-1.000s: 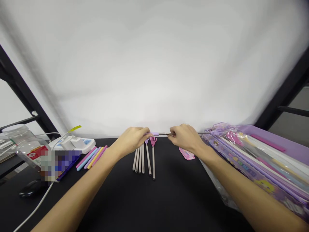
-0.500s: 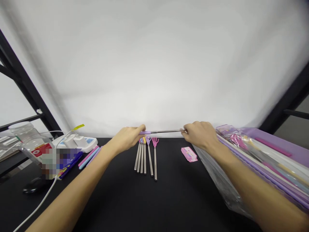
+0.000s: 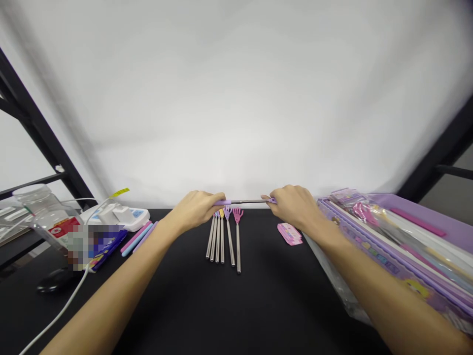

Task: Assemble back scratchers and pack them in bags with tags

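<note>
Between my hands a telescopic back scratcher (image 3: pixel 249 201) with a metal rod is held level above the table's far edge. My left hand (image 3: pixel 197 209) is closed around its purple handle. At the other end, my right hand (image 3: pixel 291 203) is closed on the rod by a purple claw head, partly covered by the fingers. Below lie several metal rods with small hand-shaped heads, one with a pink claw (image 3: pixel 238 241) and one with a purple claw (image 3: pixel 229 236). A stack of pink cards (image 3: pixel 290 233) is on the table near my right hand.
Pink, blue and purple handle tubes (image 3: pixel 137 239) lie at left beside a white power strip (image 3: pixel 136 219), a clear jar (image 3: pixel 48 212), a blue packet (image 3: pixel 109 251) and a black mouse (image 3: pixel 53 281). At right stands a purple box (image 3: pixel 391 202) with wrapped scratchers, plastic film (image 3: pixel 332 271) beside it.
My right hand has moved left toward my left hand, and the visible rod between them is shorter. The purple claw head now shows at the right hand. My left hand has hardly moved.
</note>
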Tool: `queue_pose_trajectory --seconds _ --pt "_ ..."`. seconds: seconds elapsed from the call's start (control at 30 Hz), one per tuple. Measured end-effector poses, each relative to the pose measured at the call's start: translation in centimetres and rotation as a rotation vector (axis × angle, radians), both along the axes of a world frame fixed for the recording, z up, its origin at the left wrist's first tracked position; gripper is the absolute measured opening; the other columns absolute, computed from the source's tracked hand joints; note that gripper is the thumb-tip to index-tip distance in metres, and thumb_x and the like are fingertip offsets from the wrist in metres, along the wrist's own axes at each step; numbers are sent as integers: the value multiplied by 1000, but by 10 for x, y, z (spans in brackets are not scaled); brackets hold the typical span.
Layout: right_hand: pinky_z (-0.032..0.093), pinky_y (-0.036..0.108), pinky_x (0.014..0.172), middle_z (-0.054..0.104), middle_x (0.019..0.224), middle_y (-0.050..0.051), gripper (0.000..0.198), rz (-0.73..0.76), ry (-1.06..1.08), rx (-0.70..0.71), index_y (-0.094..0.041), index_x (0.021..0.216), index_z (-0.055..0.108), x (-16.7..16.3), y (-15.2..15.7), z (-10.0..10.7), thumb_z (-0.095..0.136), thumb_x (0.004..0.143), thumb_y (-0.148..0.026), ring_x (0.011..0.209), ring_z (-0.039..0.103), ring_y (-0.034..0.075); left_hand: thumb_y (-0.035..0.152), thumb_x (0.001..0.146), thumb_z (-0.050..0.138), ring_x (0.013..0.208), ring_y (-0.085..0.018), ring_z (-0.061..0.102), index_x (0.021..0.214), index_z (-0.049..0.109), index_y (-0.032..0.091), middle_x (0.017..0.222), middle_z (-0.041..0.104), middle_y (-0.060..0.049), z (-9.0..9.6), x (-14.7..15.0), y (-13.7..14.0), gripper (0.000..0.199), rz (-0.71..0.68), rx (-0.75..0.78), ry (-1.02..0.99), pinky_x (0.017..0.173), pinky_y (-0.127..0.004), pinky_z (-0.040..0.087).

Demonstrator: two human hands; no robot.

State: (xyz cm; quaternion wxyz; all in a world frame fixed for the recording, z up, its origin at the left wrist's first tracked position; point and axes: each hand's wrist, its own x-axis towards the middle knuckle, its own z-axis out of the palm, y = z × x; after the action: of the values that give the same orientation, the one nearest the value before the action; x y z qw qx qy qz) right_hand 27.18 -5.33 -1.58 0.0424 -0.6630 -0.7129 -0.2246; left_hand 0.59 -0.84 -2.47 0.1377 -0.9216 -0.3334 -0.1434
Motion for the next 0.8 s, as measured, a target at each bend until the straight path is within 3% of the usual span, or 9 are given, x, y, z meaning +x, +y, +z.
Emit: queue_pose_trajectory --seconds 0.1,0.2,0.37,0.6,0.7,0.8 --pt "34 33 62 74 82 17 40 77 34 -63 -15 83 76 -8 1 -8 42 93 -33 77 69 28 27 100 41 71 -18 65 115 58 23 87 71 -3 -2 12 -6 23 -32 85 50 60 -27 36" --pt "32 31 57 74 77 13 34 186 89 -128 -17 76 74 -19 -1 -15 47 89 -33 71 68 24 24 100 39 62 -17 62 118 59 23 79 68 -3 -4 29 -16 26 -44 147 135 54 -27 32" --pt "30 30 54 74 73 10 37 263 101 -160 -19 75 74 -23 -5 -18 46 91 -38 66 67 21 39 102 36 61 -16 63 122 57 26 79 68 -2 -8 41 -24 32 -67 116 101 53 -26 33" --pt "40 34 69 75 83 16 51 126 -65 -132 -16 85 76 9 7 -11 38 97 -47 81 70 27 37 102 37 79 -19 67 112 61 24 92 72 -4 3 12 -5 30 45 46 52 65 -26 41" --pt "40 37 79 75 87 17 44 194 -99 -117 -14 89 75 -3 5 -13 39 98 -38 85 70 27 33 101 39 75 -19 66 104 60 20 90 70 -5 1 23 -6 25 71 106 96 59 -27 37" --pt "38 32 68 75 91 13 41 207 33 -74 -18 99 71 -18 1 -16 34 99 -35 80 69 25 35 102 36 73 -19 65 104 58 19 87 68 -5 -4 36 -10 27 32 175 120 56 -27 33"
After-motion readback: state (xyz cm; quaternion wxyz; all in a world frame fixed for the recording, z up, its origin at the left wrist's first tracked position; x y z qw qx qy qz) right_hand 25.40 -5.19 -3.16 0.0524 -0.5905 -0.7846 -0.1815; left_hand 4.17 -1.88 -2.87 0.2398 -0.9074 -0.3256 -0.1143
